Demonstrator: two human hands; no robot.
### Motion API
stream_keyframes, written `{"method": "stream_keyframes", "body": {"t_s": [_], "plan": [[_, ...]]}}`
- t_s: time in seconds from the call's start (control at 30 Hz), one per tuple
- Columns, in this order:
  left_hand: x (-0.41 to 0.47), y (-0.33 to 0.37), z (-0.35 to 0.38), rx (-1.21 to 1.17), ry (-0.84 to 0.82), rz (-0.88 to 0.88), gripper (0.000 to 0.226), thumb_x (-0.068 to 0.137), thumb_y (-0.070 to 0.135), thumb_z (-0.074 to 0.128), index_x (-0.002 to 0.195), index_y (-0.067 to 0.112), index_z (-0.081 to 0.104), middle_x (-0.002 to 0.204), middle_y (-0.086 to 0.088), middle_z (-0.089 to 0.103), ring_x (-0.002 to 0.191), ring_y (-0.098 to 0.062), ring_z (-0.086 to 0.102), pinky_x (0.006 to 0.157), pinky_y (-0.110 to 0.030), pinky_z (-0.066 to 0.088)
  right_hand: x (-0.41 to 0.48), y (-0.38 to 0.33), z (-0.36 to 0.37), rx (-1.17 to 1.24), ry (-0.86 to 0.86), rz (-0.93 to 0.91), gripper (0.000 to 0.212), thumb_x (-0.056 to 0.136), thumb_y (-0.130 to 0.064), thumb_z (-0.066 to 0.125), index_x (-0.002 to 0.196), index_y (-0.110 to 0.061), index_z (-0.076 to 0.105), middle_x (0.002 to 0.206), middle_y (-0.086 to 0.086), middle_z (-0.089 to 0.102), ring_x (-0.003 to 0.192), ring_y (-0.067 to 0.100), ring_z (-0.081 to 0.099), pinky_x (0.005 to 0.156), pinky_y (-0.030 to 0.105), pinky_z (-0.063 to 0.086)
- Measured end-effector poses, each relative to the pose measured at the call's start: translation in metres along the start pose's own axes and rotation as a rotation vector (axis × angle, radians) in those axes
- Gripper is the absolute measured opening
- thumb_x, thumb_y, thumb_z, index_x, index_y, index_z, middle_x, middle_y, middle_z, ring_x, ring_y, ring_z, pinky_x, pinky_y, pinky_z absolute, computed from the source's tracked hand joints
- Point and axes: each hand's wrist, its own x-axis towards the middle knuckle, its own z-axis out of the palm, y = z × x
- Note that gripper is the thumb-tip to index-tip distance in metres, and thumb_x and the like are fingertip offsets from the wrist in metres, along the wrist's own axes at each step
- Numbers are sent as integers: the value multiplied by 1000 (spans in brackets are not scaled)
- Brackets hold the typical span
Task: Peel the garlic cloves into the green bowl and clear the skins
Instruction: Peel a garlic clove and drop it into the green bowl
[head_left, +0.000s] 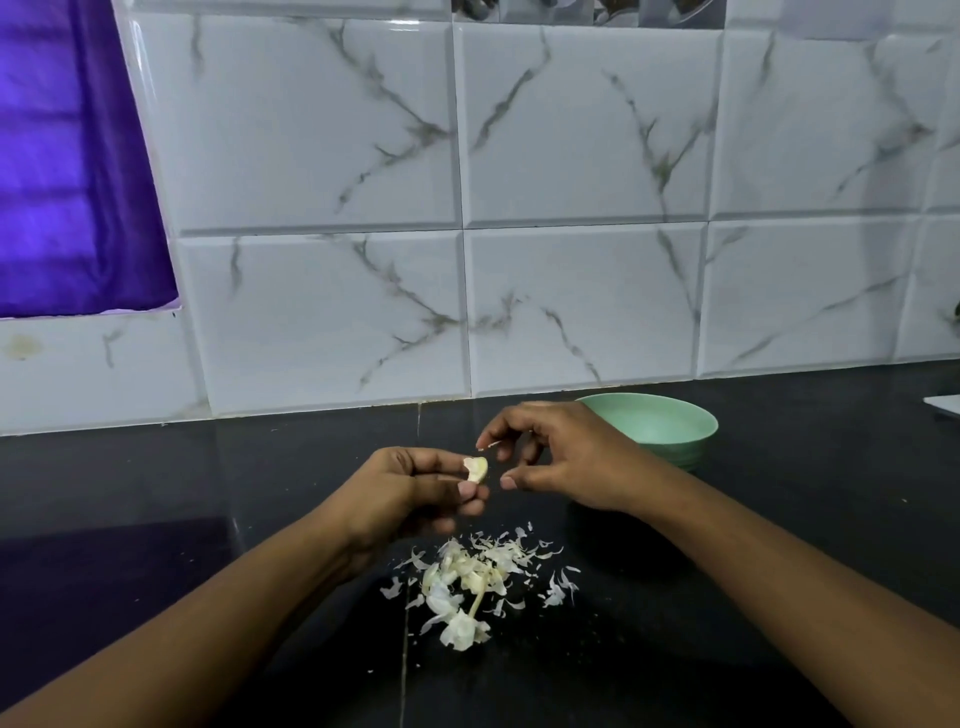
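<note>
My left hand (415, 488) pinches a pale garlic clove (477, 469) between thumb and fingers above the black counter. Just to its right, my right hand (561, 457) has its fingers curled, and a thin sliver of skin (489, 445) sits at its fingertips. Behind the right hand stands the green bowl (670, 423), partly hidden by that hand; I cannot make out what lies inside it. On the counter below both hands lies a pile of garlic skins (478, 582), with a stem and several loose flakes scattered around it.
The black counter (208, 493) runs back to a white marble-patterned tile wall (571, 260). A purple curtain (67, 182) hangs at the upper left. The corner of a white object (943, 405) shows at the right edge.
</note>
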Motion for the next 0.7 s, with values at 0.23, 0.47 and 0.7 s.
{"method": "stream_keyframes", "body": {"t_s": [0.23, 0.47, 0.7], "plan": [[0, 1, -7, 135, 21, -24, 16, 83, 5, 67, 97, 12, 68, 91, -7, 76, 71, -12, 71, 50, -19, 50, -3, 3, -10, 375, -42, 211, 7, 79, -13, 74, 84, -17, 75, 85, -3, 67, 76, 4, 62, 61, 21, 52], [-2, 2, -6, 201, 17, 9, 16, 84, 5, 67, 97, 14, 69, 89, -6, 76, 71, -12, 71, 51, -21, 50, -4, -3, -6, 513, 13, 254, 16, 67, 0, 80, 72, -11, 68, 73, -1, 66, 64, 8, 61, 59, 26, 55], [-1, 3, -7, 181, 16, 43, 18, 84, 5, 66, 100, 13, 68, 91, -7, 76, 71, -12, 71, 52, -21, 50, -5, 2, -3, 582, -146, 371, 27, 83, 9, 60, 83, -14, 74, 97, -2, 72, 89, 2, 63, 69, 30, 57]]}}
